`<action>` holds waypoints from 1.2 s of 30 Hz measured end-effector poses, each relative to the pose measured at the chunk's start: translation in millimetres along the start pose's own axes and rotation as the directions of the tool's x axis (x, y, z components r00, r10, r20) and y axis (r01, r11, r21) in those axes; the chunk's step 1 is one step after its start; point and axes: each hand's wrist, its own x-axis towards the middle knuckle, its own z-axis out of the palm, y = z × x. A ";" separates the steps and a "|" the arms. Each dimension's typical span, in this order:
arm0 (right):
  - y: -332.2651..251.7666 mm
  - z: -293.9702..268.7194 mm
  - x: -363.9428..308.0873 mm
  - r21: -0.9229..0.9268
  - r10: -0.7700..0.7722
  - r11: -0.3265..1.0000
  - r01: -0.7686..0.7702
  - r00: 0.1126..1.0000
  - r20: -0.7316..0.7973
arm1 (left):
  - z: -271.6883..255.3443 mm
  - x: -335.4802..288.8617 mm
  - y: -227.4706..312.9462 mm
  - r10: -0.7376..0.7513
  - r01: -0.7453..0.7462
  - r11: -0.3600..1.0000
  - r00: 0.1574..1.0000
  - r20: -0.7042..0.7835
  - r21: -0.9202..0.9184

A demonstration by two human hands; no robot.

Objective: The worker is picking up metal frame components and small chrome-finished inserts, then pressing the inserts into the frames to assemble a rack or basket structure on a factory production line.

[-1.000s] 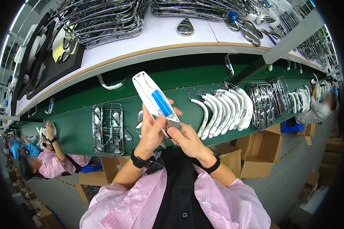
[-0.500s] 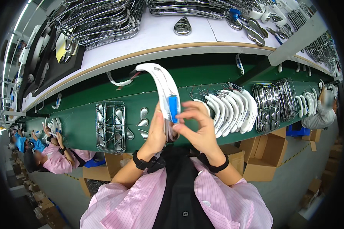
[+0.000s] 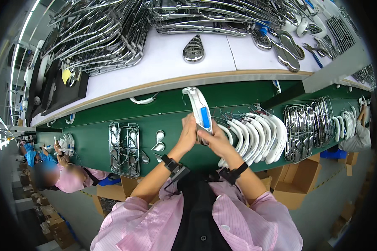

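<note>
Between my hands is a curved white plastic housing (image 3: 195, 100), its upper end pointing away from me. A blue cylindrical cell (image 3: 205, 117) sits in its open face. At the housing's lower end a dark, shiny teardrop-shaped part (image 3: 202, 138) shows between my fingers. My left hand (image 3: 189, 133) is closed around the left side of that end. My right hand (image 3: 217, 140) grips the right side, with its thumb pressed on the shiny part. To the left of my hands lie several chrome teardrop-shaped covers (image 3: 159, 136) on the green bench (image 3: 92, 146).
Left stands a wire rack (image 3: 111, 144) holding chrome covers. Right of my hands is a row of white curved housings (image 3: 262, 136), then racks of chrome parts (image 3: 298, 125). A raised white shelf (image 3: 163, 52) crosses ahead. Open cardboard boxes (image 3: 295, 178) and co-workers flank the bench.
My hands have moved forward and slightly right with the housing. My right fingers have shifted from beside the blue cell to a grip around the lower end.
</note>
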 end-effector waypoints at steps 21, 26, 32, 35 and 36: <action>200.8 76.6 159.1 -0.667 -0.225 -0.042 0.744 0.643 0.732 | -326.6 -42.5 -112.3 -0.137 0.120 0.558 0.989 -0.052 0.821; 218.7 85.9 151.7 -0.779 0.116 -0.201 0.594 0.804 0.583 | -329.1 63.6 -117.5 -0.206 -0.060 0.247 0.972 0.113 0.967; 184.1 31.3 73.9 -0.869 -0.146 0.486 -0.094 0.972 -0.186 | -326.9 166.2 -204.3 -0.062 -0.455 0.328 0.864 0.499 0.828; 120.8 39.1 25.1 -0.352 0.102 0.897 -0.269 0.899 -0.427 | -295.6 213.6 -194.8 -0.115 -0.506 0.436 0.788 0.604 0.744; 116.4 35.6 2.5 -0.360 0.061 0.899 -0.250 0.885 -0.462 | -280.4 212.4 -191.3 -0.129 -0.520 0.476 0.756 0.642 0.709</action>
